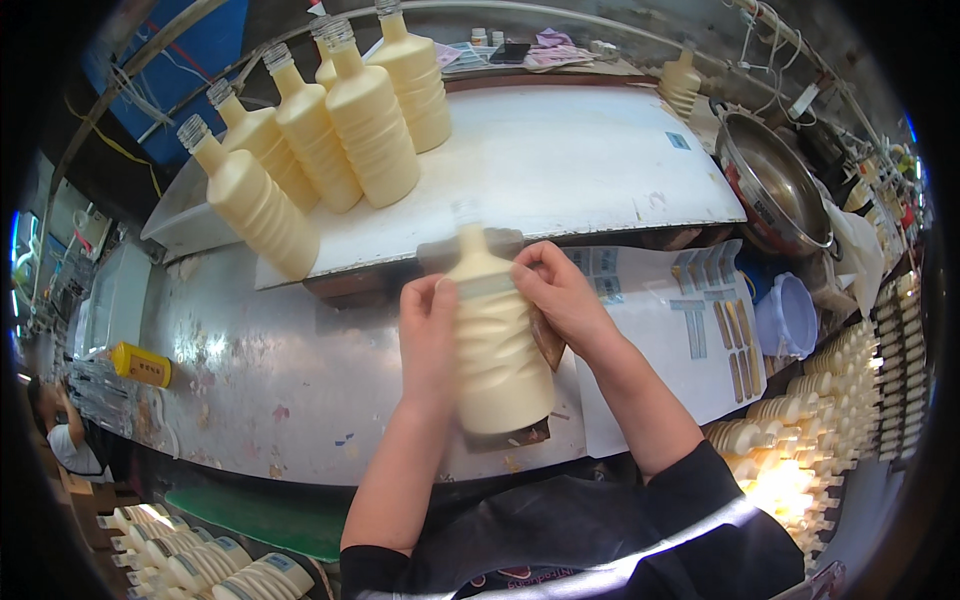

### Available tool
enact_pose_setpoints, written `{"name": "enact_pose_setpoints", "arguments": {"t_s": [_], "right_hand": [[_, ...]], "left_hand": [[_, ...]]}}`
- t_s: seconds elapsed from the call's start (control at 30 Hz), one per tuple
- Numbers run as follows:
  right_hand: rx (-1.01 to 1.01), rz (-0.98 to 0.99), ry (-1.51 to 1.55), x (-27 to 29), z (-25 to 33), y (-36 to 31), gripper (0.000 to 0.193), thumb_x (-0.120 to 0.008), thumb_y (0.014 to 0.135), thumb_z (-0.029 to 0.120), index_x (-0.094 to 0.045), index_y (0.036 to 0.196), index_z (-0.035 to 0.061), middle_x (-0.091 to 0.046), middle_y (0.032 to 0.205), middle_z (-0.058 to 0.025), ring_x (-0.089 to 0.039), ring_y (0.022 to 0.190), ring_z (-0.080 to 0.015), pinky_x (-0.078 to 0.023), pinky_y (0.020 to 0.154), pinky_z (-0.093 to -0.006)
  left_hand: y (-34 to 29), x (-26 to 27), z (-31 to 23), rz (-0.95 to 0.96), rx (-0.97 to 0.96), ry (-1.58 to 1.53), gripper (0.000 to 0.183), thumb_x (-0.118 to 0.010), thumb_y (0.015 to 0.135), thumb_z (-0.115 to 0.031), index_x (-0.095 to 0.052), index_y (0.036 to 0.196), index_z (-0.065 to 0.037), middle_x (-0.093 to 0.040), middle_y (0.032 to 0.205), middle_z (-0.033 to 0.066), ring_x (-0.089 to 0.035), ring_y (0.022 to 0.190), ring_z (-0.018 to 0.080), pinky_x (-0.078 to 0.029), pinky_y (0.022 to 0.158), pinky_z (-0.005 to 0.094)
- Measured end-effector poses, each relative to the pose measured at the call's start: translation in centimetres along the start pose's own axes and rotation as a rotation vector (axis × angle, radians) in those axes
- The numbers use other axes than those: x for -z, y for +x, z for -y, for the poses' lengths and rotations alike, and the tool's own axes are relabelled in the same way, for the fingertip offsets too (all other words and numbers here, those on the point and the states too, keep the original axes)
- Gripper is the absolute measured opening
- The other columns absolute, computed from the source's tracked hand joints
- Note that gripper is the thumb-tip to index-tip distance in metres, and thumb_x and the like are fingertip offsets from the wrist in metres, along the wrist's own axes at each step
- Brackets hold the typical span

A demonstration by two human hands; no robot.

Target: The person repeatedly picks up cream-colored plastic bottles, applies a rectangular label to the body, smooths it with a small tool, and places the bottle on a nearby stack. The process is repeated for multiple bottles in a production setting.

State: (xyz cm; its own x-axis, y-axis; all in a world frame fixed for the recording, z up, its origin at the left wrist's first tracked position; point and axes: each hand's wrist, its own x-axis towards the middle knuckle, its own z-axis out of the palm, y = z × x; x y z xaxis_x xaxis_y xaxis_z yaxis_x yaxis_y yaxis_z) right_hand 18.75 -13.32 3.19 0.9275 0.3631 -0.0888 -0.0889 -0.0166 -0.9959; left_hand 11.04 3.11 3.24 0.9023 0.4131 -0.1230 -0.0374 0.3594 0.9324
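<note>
A cream bottle with a wavy ribbed body lies in front of me, its neck pointing away, over a dark stand. Across its shoulder runs a greyish strip label, slightly blurred. My left hand pinches at the strip's left end, thumb against the bottle. At the other end my right hand is closed, thumb and forefinger pressed together on the strip. Below the right hand a brown piece shows beside the bottle; whether it belongs to the stand I cannot tell.
Several cream bottles stand on a raised white board. On the right, a white sheet carries blue and gold strips. Nearby are a lilac basin and a metal pan. A yellow container lies left.
</note>
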Motion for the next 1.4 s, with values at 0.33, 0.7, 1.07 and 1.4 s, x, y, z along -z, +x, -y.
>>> {"name": "enact_pose_setpoints", "arguments": {"t_s": [0.33, 0.7, 1.07, 1.4], "right_hand": [[-0.110, -0.085, 0.486, 3.2, 3.6, 0.7, 0.023, -0.056, 0.104, 0.020, -0.071, 0.112, 0.0045, -0.067, 0.094, -0.0026, -0.062, 0.089, -0.0095, -0.051, 0.084, -0.0250], [0.401, -0.202, -0.424, -3.6, 5.4, 0.8, 0.043, -0.056, 0.097, 0.018, -0.047, 0.135, 0.0002, -0.062, 0.122, -0.0293, -0.061, 0.114, -0.0450, -0.047, 0.100, -0.0483], [0.401, -0.232, -0.246, -0.3, 3.0, 1.5, 0.041, -0.058, 0.098, 0.009, -0.048, 0.136, 0.0005, -0.062, 0.124, -0.0186, -0.061, 0.113, -0.0275, -0.047, 0.100, -0.0372], [0.401, -0.213, -0.469, -5.0, 7.0, 0.4, 0.039, -0.043, 0.100, 0.009, -0.045, 0.136, -0.0040, -0.054, 0.133, -0.0292, -0.057, 0.119, -0.0459, -0.046, 0.103, -0.0477]], "left_hand": [[-0.1, -0.5, -1.7, -0.004, 0.158, -0.111, 0.056, -0.039, 0.109, -0.057, -0.050, 0.131, -0.006, -0.062, 0.116, 0.0080, -0.062, 0.109, 0.0202, -0.052, 0.098, 0.0386], [0.9, 0.7, 0.2, 0.087, 0.031, 0.184, 0.033, -0.043, 0.112, -0.037, -0.046, 0.130, -0.009, -0.059, 0.119, 0.0072, -0.059, 0.109, 0.0164, -0.051, 0.096, 0.0338], [0.8, 1.2, 0.8, 0.076, 0.074, -0.039, 0.031, -0.034, 0.114, -0.032, -0.049, 0.128, -0.009, -0.062, 0.117, 0.0080, -0.063, 0.107, 0.0196, -0.055, 0.096, 0.0388], [-1.4, -1.6, -2.1, 0.011, 0.180, -0.207, 0.024, -0.039, 0.113, -0.026, -0.051, 0.126, -0.011, -0.063, 0.117, 0.0059, -0.064, 0.107, 0.0171, -0.054, 0.093, 0.0363]]}}
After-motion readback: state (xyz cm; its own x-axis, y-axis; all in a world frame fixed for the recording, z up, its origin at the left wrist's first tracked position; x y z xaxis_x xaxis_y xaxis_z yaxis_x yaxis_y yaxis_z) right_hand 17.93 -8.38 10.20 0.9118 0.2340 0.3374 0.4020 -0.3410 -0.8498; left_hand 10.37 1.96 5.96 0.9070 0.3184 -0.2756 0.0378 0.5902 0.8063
